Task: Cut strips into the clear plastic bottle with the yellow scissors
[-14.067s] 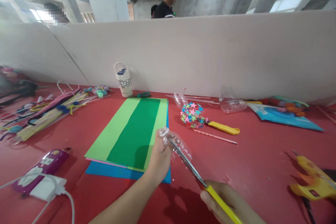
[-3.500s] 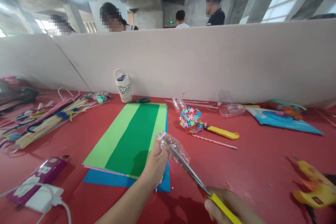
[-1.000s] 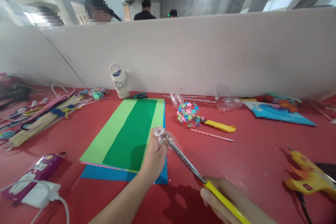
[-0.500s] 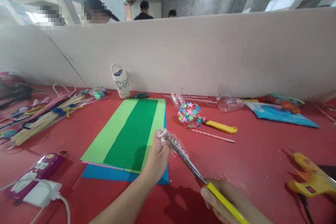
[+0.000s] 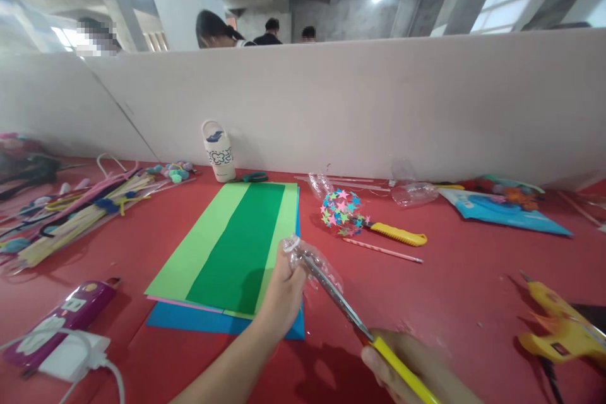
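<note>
My left hand, fingers closed, grips a crumpled clear plastic piece with a white ring at one end. It looks like the cut top of a bottle. My right hand is wrapped round the yellow handles of a pair of scissors. The metal blades point up and left, their tips against the plastic beside my left thumb. Just beyond, a clear ball covered in star stickers rests on the red table. Under and left of my left forearm lies a stack of green and blue sheets.
Past the ball lie a yellow utility knife and a striped pencil. A yellow glue gun is at right, a purple power strip at left. A white tumbler stands by the white partition; people are behind it.
My view has tilted up slightly, so the table sits a little lower. A person behind the partition has shifted right. Both hands keep nearly the same hold and position.
</note>
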A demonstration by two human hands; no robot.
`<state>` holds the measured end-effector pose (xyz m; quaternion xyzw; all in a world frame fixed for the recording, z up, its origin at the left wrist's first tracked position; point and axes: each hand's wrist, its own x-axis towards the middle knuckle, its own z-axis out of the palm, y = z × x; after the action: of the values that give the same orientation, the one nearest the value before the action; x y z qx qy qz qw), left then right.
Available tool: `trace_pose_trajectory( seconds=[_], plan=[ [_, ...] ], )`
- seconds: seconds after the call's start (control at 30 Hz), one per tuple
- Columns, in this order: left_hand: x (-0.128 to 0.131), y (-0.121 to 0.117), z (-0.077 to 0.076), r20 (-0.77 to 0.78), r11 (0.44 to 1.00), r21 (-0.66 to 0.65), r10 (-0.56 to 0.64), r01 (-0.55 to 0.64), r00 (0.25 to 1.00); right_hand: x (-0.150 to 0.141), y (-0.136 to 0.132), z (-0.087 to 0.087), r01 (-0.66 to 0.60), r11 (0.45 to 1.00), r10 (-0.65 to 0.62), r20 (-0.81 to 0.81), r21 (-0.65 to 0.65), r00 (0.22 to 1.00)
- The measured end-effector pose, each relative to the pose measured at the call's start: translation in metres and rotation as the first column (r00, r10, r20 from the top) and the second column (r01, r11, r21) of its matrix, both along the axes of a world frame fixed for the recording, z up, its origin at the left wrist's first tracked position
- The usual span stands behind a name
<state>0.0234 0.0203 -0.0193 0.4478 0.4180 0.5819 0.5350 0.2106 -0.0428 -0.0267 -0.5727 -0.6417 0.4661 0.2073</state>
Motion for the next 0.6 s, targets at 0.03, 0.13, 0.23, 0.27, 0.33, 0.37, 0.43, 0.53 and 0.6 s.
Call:
trace_pose_trajectory(
  seconds=[0.03,0.13,0.23,0.27,0.33,0.37,0.43,0.53,0.6],
  plan=[
    [-0.0001,0.0002,-0.0004,-0.002,1.0,0.004,0.001,-0.001,1.0,0.0003,-0.0001,-0.001,-0.006,1.0,0.006,0.0,0.006,1.0],
    [-0.0002,0.0008,-0.0016,-0.023,1.0,0.005,0.008,-0.008,1.0,0.0012,0.0002,-0.0031,-0.019,0.999,0.019,0.014,0.046,1.0],
    [-0.0002,0.0012,-0.0022,-0.018,1.0,-0.003,0.013,-0.013,1.0,0.0012,0.0012,-0.0032,-0.032,0.997,0.03,0.022,0.07,0.999],
    [-0.0002,0.0012,-0.0023,-0.018,1.0,-0.005,0.013,-0.013,1.0,0.0011,0.0016,-0.0027,-0.042,0.997,0.041,0.018,0.066,0.999],
    [-0.0002,0.0012,-0.0023,-0.033,1.0,-0.002,0.009,-0.009,0.999,0.001,0.0022,-0.0015,-0.064,0.997,0.064,0.01,0.044,0.998],
    [-0.0001,0.0011,-0.0024,-0.04,1.0,0.004,0.005,-0.005,0.999,0.001,0.0025,-0.0008,-0.069,0.997,0.069,0.006,0.029,0.998],
    [0.0,0.0008,-0.0023,-0.041,1.0,0.017,-0.009,0.009,0.999,0.0012,0.0029,0.0004,-0.067,0.998,0.067,-0.003,0.003,0.998],
    [0.0002,0.0006,-0.0018,-0.03,1.0,0.015,-0.017,0.018,0.999,0.0006,0.0029,0.0023,-0.053,0.998,0.052,-0.029,-0.03,0.998],
    [0.0001,0.0007,-0.0017,-0.032,1.0,0.009,-0.007,0.007,0.999,-0.0007,0.0017,0.0037,-0.033,0.998,0.031,-0.052,-0.049,0.998]
  ],
)
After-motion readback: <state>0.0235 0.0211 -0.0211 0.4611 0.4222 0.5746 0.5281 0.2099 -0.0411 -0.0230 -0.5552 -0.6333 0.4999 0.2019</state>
